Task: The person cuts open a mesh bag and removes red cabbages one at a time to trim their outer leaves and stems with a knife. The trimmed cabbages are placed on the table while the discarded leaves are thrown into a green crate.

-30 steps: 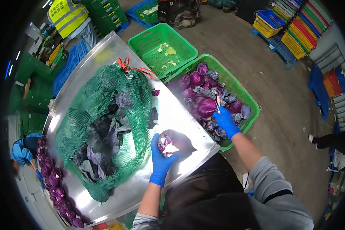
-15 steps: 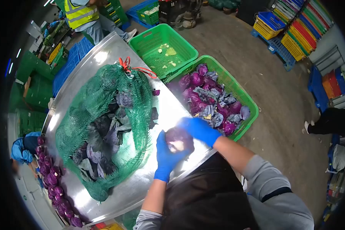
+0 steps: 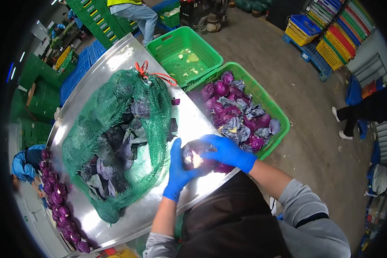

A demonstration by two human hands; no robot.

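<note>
A red cabbage (image 3: pixel 192 161) with a pale cut stem end facing up is between my hands, above the front edge of the steel table. My left hand (image 3: pixel 179 172), in a blue glove, cups it from the left with the thumb raised along its side. My right hand (image 3: pixel 228 152), also gloved in blue, grips it from the right, fingers over its top. A purple leaf (image 3: pixel 223 168) shows just below my right hand. Left of them lies a green mesh bag (image 3: pixel 90 118) holding dark outer leaves and cabbages, with a red tie at its top.
A green crate (image 3: pixel 276 134) full of purple leaves stands right of the table (image 3: pixel 189 118); another green crate (image 3: pixel 210 50) with pale scraps is behind it. Red cabbages (image 3: pixel 58 198) line the left edge, near a person in blue (image 3: pixel 25 165). Other people stand behind and right.
My right hand has come down onto the cabbage, and a purple leaf now shows beneath it. The person in the yellow vest has shifted right; the one at far right has stepped into fuller view.
</note>
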